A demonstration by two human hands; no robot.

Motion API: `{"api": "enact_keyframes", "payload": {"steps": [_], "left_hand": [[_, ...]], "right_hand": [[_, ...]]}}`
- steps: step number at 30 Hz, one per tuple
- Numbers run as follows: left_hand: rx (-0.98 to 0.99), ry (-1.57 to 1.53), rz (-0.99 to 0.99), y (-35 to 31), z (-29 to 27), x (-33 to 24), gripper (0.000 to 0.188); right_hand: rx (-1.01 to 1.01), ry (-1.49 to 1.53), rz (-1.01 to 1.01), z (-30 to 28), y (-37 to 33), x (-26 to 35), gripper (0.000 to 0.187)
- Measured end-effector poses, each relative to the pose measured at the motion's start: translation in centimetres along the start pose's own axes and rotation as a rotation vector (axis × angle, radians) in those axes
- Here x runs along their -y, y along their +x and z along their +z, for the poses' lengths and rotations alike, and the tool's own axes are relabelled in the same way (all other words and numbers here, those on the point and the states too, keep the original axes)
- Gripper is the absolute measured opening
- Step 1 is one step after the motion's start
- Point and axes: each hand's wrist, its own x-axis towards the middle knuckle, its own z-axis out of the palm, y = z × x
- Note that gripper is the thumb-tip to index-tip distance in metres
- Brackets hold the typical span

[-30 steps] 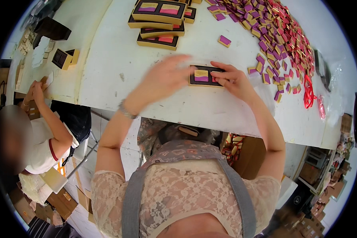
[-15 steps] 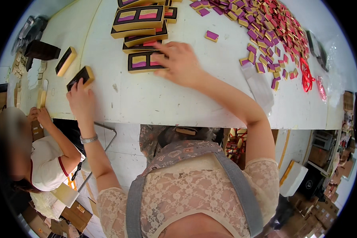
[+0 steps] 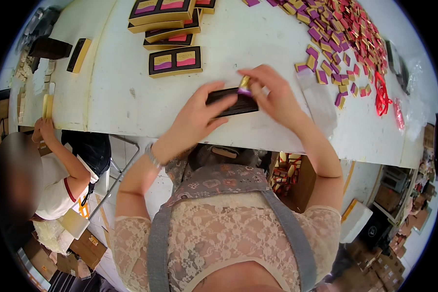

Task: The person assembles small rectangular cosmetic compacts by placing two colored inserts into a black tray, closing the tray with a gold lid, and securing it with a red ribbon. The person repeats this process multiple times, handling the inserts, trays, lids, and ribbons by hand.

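In front of me on the white table is a small gold box with a black tray (image 3: 246, 105), held at its left side by my left hand (image 3: 199, 109). My right hand (image 3: 275, 97) pinches a small purple-and-gold wrapped piece (image 3: 244, 87) over the box's right part. Motion blurs the fingers, so I cannot tell whether the piece touches the tray. Just beyond my left hand lies a filled box (image 3: 175, 62) with one purple and one pink piece. Farther back stand more filled boxes (image 3: 163, 12) in a stack.
Loose purple, pink and gold pieces (image 3: 336, 34) heap at the far right. Beside them lie a red ribbon (image 3: 382, 95) and a clear plastic sheet (image 3: 319, 100). Another gold box (image 3: 79, 56) stands at left, near a co-worker's hands (image 3: 44, 130). Below the table, a carton (image 3: 299, 187) holds more pieces.
My left hand has brought the box from the left to the middle. My right hand has left the filled box and picked up a purple-and-gold piece; the lone one on the table is gone.
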Motion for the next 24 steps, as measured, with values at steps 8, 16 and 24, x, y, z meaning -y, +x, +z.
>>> {"api": "enact_keyframes", "payload": {"steps": [8,16,24], "left_hand": [[0.047,-0.378,-0.197,3.7,1.8,1.5,0.089],[0.093,0.065,0.184,3.8,2.3,1.8,0.073],[-0.023,0.160,0.146,4.7,2.4,1.2,0.054]], "right_hand": [[0.067,-0.307,-0.484,1.3,-1.5,-2.3,0.027],[0.142,-0.361,-0.265,-2.9,-4.0,-1.2,0.033],[-0.411,-1.047,0.945,-26.8,-6.8,-21.3,0.045]]}}
